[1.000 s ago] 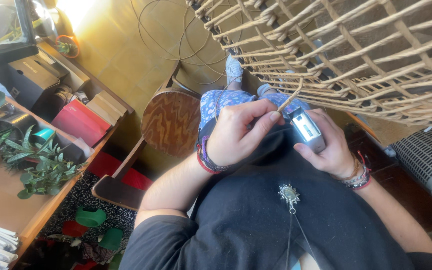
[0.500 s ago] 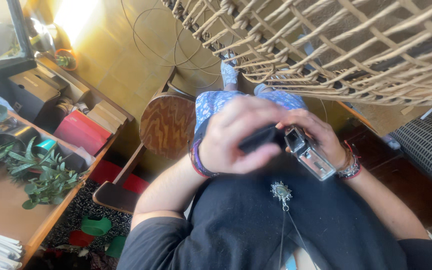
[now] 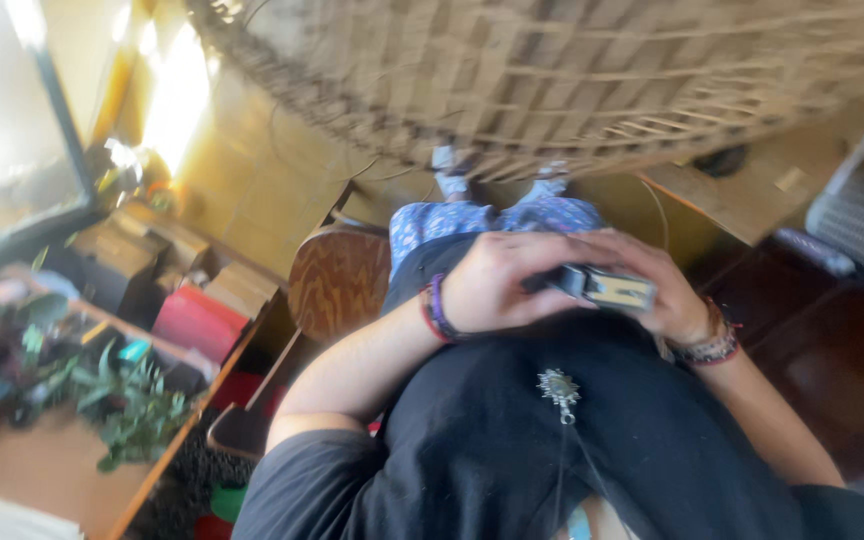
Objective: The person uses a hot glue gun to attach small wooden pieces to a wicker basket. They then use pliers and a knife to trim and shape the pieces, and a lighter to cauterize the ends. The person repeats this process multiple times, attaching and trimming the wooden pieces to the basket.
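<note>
Left hand [image 3: 497, 285] and right hand [image 3: 652, 290] at chest, fingers curled around small dark device [image 3: 602, 287]

Wicker basket [image 3: 572, 80] blocks above; wooden stool [image 3: 337, 280] crowds left; right open.

A small device [image 3: 607, 288] sits between both hands [image 3: 497, 285], wicker chair [image 3: 572, 80] beyond.

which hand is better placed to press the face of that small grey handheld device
Left, probably. The left hand lies curled over the small grey handheld device from above, while the right hand cradles it from the far side and supports it.
</note>
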